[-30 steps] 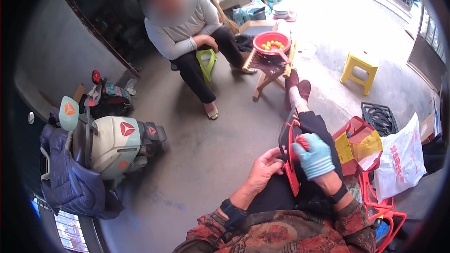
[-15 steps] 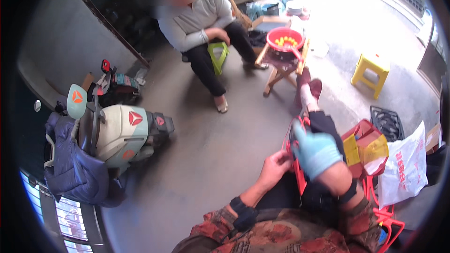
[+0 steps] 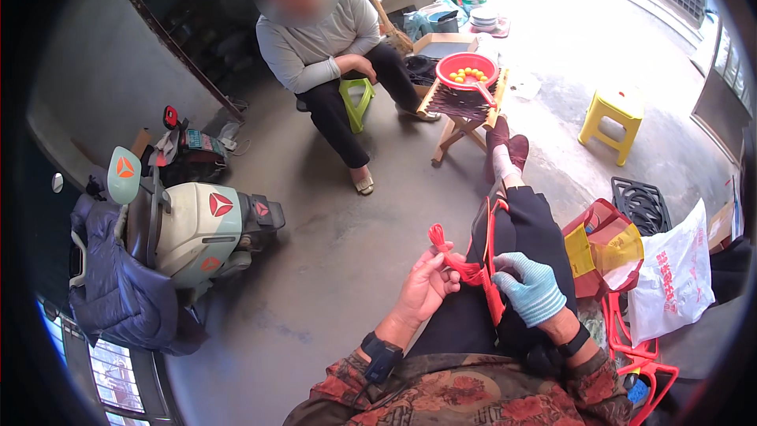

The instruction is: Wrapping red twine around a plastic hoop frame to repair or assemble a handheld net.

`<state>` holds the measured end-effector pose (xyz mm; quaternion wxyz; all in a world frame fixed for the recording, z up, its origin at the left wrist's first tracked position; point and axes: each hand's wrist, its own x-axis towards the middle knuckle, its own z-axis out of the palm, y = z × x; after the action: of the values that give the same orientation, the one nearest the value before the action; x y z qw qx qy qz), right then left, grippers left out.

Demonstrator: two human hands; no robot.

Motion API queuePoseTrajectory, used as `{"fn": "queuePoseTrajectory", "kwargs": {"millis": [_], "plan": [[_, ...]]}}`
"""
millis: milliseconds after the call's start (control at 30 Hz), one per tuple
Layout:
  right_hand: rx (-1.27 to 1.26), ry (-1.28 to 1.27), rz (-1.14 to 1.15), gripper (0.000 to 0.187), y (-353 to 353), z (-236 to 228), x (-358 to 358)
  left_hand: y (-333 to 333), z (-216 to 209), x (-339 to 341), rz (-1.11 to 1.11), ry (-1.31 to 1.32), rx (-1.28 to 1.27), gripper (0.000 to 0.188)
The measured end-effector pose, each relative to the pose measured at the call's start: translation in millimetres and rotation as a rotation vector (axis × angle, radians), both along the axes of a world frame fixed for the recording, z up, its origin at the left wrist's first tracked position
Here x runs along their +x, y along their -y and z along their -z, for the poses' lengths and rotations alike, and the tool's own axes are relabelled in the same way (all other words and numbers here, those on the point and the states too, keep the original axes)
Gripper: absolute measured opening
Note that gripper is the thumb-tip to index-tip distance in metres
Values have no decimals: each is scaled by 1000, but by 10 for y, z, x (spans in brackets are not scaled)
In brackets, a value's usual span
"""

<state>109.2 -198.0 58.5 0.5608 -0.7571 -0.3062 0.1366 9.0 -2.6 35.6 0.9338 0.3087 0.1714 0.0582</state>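
A bundle of red cord (image 3: 445, 241) is pinched in the bare fingers of my left hand (image 3: 426, 282); its tail runs right to the red frame. That long, narrow red frame (image 3: 495, 304) lies along my thighs, with a dark strip on its far part. My right hand (image 3: 532, 290), in a light blue knitted glove, is at the frame's right edge. Its fingers are curled together, and what they grip, if anything, is hidden.
A red-and-yellow bag (image 3: 605, 248), a white plastic bag (image 3: 673, 272) and red frames (image 3: 631, 351) are at my right. Ahead, a folding stool (image 3: 464, 102) bears a red strainer (image 3: 467, 63) with yellow balls. A person (image 3: 323, 43) sits opposite; a scooter (image 3: 197, 225) stands left.
My right hand has come down and closer, its fingers curling. My left hand has moved slightly left and now holds up the cord bundle. The view has shifted a little.
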Motion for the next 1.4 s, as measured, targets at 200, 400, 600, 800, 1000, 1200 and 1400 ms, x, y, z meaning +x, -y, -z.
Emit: {"fn": "queuePoseTrajectory", "kwargs": {"millis": [200,400,600,800,1000,1200,1400], "plan": [[-108,475,7,93,97,-225,152,-184,-651,-386,64,-50,143,11],[-143,695,-149,94,-215,-494,45,-281,-1536,-805,531,909,49,24],[277,380,-593,8,-214,-445,-203,-748,-1859,-1102,-47,855,17,33],[323,-148,-712,13,155,-646,-171,-1385,-1097,-1020,-282,308,-140,30],[-245,1202,-164,41,-578,-413,-108,-1366,-1900,-1729,-246,579,165,28],[187,528,-498,11,-374,-536,-176,-1192,-1488,-1809,-534,373,161,25],[350,-654,-231,7,134,-671,-259,-467,-307,-747,-226,-169,434,31]]}}
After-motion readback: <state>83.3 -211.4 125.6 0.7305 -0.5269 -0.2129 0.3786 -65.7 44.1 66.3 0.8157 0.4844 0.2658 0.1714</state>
